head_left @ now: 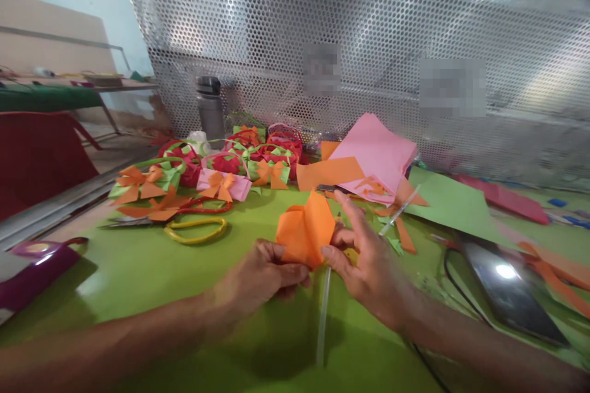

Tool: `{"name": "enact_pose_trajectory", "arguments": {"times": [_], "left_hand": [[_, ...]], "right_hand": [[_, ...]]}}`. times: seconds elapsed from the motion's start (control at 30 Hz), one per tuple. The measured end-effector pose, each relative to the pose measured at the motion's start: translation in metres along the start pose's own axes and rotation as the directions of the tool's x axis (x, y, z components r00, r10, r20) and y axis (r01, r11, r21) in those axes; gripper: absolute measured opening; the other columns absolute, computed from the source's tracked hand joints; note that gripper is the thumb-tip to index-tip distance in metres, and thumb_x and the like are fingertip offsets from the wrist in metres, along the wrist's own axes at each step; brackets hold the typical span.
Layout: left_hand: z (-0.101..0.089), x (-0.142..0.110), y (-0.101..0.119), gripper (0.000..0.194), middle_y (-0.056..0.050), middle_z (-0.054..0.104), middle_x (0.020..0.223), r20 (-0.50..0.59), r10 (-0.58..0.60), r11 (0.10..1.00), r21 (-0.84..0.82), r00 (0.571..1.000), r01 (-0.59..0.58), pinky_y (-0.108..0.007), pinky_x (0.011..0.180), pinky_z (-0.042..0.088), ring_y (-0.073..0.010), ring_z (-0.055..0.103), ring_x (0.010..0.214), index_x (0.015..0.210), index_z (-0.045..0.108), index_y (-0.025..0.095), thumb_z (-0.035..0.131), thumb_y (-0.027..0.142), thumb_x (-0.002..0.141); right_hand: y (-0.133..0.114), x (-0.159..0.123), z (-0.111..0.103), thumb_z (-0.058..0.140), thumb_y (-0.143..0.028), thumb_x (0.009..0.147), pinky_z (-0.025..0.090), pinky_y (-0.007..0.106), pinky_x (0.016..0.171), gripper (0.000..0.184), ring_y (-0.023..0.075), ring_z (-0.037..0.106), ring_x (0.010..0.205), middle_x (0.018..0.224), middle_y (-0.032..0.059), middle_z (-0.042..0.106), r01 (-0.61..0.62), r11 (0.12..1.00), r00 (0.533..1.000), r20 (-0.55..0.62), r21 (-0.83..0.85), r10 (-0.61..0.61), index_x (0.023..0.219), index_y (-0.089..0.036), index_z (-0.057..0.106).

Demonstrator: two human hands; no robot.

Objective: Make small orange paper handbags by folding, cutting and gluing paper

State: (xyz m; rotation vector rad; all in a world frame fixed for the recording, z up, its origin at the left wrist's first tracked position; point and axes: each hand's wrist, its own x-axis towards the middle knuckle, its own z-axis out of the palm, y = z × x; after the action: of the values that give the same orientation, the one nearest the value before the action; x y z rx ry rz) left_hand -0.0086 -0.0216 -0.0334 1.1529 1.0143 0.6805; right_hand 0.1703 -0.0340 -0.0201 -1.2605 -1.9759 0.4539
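Between my two hands, above the green tabletop [138,295], is a folded piece of orange paper [306,228] with a crease down its middle and raised flaps. My left hand [265,273] pinches its lower left edge between thumb and fingers. On the lower right side, my right hand [364,258] grips it with the thumb in front, while the index finger sticks up. A translucent glue stick [324,319] points toward me below the paper. Part of a yellow object [351,256] shows behind my right hand; its kind is hidden.
Scissors [196,232] with yellow and red handles lie left. Small paper bags with bows [270,173] cluster behind, near a grey bottle [211,107]. Pink sheets [373,153] and a green sheet [456,202] lie back right. A phone [511,288] and cable are right; a purple-white device [39,270] is left.
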Motion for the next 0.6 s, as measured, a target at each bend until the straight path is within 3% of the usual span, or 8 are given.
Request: {"name": "enact_pose_trajectory", "arguments": {"times": [0.13,0.27,0.43,0.6], "left_hand": [[0.0029,-0.0027,0.0041,0.026,0.003,0.052,0.04,0.031,-0.033,0.999,0.004,0.999,0.033,-0.019,0.042,0.025,-0.0047,0.039,0.038,0.058,0.067,0.011,0.071,0.036,0.061],[0.0038,-0.0043,0.0059,0.03,0.002,0.057,0.045,0.061,-0.07,0.997,-0.011,0.996,0.071,-0.018,0.042,0.03,-0.0067,0.048,0.04,0.06,0.068,0.012,0.072,0.042,0.06],[0.0003,-0.003,0.0021,0.03,0.0,0.06,0.049,0.119,-0.035,0.996,-0.08,0.992,0.045,-0.018,0.046,0.034,-0.0068,0.05,0.044,0.063,0.07,0.012,0.073,0.041,0.063],[-0.0011,-0.0021,-0.0001,0.028,-0.001,0.063,0.054,0.11,-0.063,0.991,-0.113,0.992,0.076,-0.018,0.049,0.036,-0.0073,0.051,0.047,0.065,0.071,0.013,0.076,0.04,0.061]], "right_hand": [[0.0009,-0.0002,0.001,0.042,-0.014,0.083,0.042,0.026,0.06,0.067,0.0112,0.043,0.05,0.055,-0.0089,0.044,0.055,0.996,0.998,-0.017,-0.068,-0.057,0.144,-0.02,0.014],[0.0007,-0.0016,0.0002,0.043,-0.016,0.084,0.043,0.023,0.057,0.062,0.0107,0.047,0.05,0.056,-0.0068,0.051,0.103,0.987,0.994,-0.023,-0.127,-0.106,0.143,-0.018,0.024],[0.0008,-0.0018,-0.0035,0.041,-0.017,0.088,0.046,0.023,0.068,0.03,0.0125,0.062,0.071,0.084,0.0034,0.069,0.254,0.955,0.967,0.022,-0.152,-0.254,0.112,-0.019,0.06],[-0.0018,-0.0009,-0.0071,0.045,-0.019,0.088,0.044,0.025,0.062,0.02,0.0142,0.061,0.068,0.076,0.003,0.068,0.269,0.933,0.963,0.052,-0.238,-0.265,0.095,-0.019,0.064]]}}
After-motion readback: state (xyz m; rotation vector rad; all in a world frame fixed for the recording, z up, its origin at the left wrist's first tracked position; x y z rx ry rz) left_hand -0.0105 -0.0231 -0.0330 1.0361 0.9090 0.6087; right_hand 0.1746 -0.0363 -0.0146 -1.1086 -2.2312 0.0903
